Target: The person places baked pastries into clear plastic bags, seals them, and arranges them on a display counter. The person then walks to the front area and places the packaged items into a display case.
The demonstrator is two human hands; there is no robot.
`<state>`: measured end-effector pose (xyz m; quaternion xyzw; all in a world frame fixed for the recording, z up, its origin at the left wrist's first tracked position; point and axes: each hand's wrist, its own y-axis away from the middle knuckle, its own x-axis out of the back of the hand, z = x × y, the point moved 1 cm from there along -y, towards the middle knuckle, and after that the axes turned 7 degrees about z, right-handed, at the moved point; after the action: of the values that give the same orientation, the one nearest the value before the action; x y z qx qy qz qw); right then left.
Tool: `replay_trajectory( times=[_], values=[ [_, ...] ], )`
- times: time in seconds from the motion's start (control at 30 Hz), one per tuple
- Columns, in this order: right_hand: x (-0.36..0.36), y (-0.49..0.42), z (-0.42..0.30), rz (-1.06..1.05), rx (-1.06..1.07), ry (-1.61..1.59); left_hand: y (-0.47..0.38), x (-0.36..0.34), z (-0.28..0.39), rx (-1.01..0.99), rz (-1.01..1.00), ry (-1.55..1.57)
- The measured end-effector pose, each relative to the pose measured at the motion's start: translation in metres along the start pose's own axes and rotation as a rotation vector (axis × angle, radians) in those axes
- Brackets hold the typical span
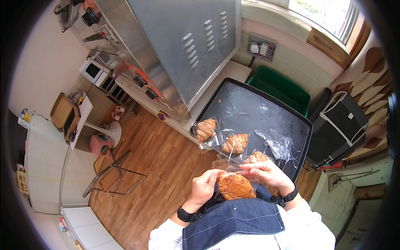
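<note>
A golden-brown baked pastry [236, 186] in a clear plastic bag is close in front of my denim apron. My left hand [202, 187] pinches the bag's edge on the left, thumb against fingers. On the other side my right hand [271, 175] holds the bag's upper right part, fingers stretched across it. Just beyond lies a black baking tray [237, 103]. Along its near left edge rest two bagged croissants [206, 129] [236, 143], and another bagged pastry [258, 157] is partly hidden behind my right hand. Crumpled clear plastic bags [279, 145] lie on the tray's right part.
A large steel oven [187, 40] with side vents rises behind the tray. The tray's far side borders a green plastic bin [281, 89]. A black folded item with a pale frame [342, 122] stands right. On the wooden floor at left is a metal-framed chair [115, 175].
</note>
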<state>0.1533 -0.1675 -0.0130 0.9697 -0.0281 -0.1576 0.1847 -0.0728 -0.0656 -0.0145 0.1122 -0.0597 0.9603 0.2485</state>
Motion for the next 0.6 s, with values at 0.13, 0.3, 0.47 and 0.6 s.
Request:
replay_trajectory(
  times=[0.13, 0.3, 0.47, 0.6],
  values=[
    [0.009, -0.001, 0.004, -0.108, 0.119, 0.017, -0.006, 0.002, -0.001, -0.104, -0.054, -0.077],
    [0.023, -0.007, 0.011, -0.277, 0.248, 0.038, -0.013, 0.01, -0.008, -0.181, -0.188, -0.058],
    [0.033, -0.009, 0.018, -0.256, 0.113, 0.092, -0.019, 0.012, -0.014, -0.247, -0.342, 0.006],
    [0.037, -0.007, 0.023, -0.29, 0.084, 0.027, -0.023, 0.012, -0.011, -0.205, -0.451, 0.054]
  ],
)
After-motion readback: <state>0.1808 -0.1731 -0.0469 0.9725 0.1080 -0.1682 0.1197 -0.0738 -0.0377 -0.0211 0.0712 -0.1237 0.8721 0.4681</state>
